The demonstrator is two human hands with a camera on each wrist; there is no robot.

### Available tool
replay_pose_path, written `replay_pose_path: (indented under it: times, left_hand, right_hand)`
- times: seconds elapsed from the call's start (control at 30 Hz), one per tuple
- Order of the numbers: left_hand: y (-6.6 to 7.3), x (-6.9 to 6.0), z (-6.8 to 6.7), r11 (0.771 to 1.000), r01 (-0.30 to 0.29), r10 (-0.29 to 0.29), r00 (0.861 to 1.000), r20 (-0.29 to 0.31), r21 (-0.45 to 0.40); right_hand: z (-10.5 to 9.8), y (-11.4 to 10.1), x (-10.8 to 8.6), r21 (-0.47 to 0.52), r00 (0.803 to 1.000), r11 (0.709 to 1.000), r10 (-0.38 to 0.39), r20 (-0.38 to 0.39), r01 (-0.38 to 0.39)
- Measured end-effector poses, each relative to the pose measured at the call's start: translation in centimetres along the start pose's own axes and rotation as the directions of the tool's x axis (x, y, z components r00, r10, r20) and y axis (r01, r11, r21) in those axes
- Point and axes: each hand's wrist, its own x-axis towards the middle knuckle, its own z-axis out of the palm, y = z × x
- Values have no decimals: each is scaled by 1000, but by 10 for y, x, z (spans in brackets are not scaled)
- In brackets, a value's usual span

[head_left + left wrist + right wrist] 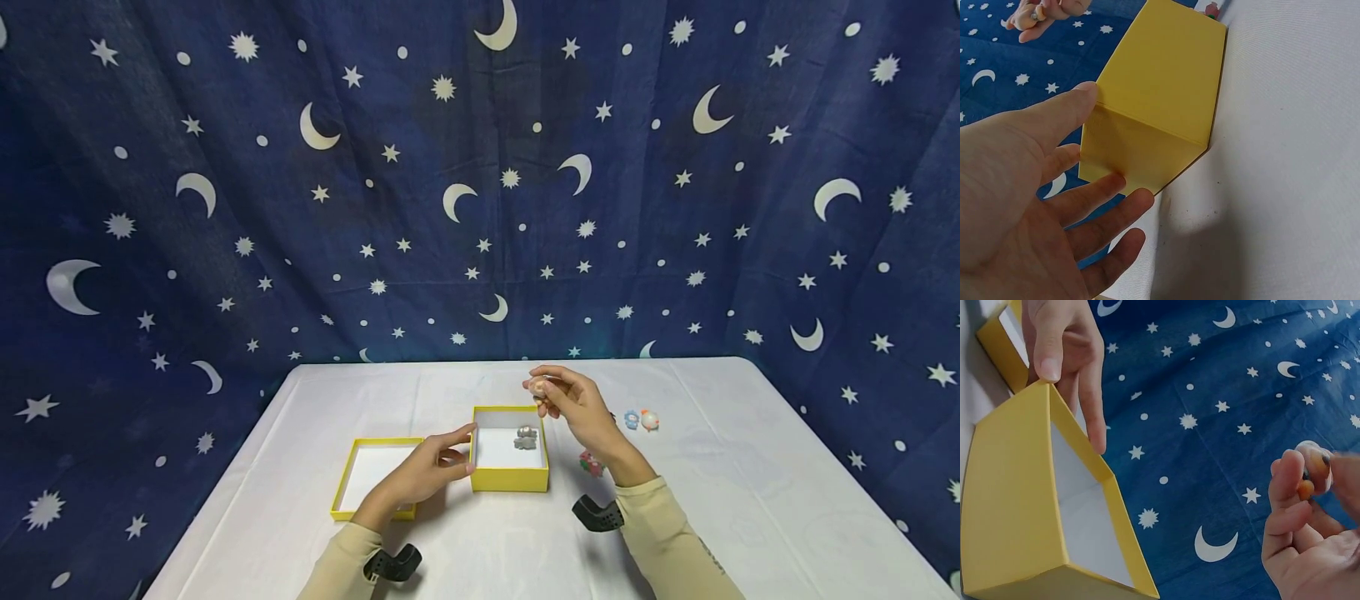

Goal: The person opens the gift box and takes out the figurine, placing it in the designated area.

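Note:
A yellow box (510, 479) with a white inside stands open on the table, a grey figurine (525, 437) at its right inner side. My left hand (429, 468) touches the box's left side with thumb and fingertips, fingers spread, as the left wrist view shows on the yellow wall (1160, 69). Above the box's back right corner, my right hand (577, 408) pinches a small pale and orange figurine (537, 387). In the right wrist view that figurine (1315, 467) sits between thumb and fingers of the right hand (1316, 531), apart from the box (1016, 500).
Left of the box lies a yellow-edged lid (345, 483), white inside, partly behind the left hand. A red and green figurine (592, 463) is beside the right forearm. Farther right stand a blue figurine (632, 419) and an orange and white one (649, 420). A starry curtain (495, 208) hangs behind.

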Motion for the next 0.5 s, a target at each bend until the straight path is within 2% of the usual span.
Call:
replay_pose_path:
  times: [0.27, 0.37, 0.5]
  left_hand:
    - [-1, 1, 0, 1000, -4, 4, 1000, 1, 2]
    - [-1, 1, 0, 1000, -2, 2, 1000, 1, 5]
    - [0, 0, 0, 1000, -2, 2, 1000, 4, -1]
  right_hand:
    - [-1, 2, -1, 10, 998, 1000, -2, 59, 2]
    - [0, 3, -1, -70, 998, 997, -11, 57, 15]
    - [1, 1, -3, -251, 999, 967, -23, 46, 33]
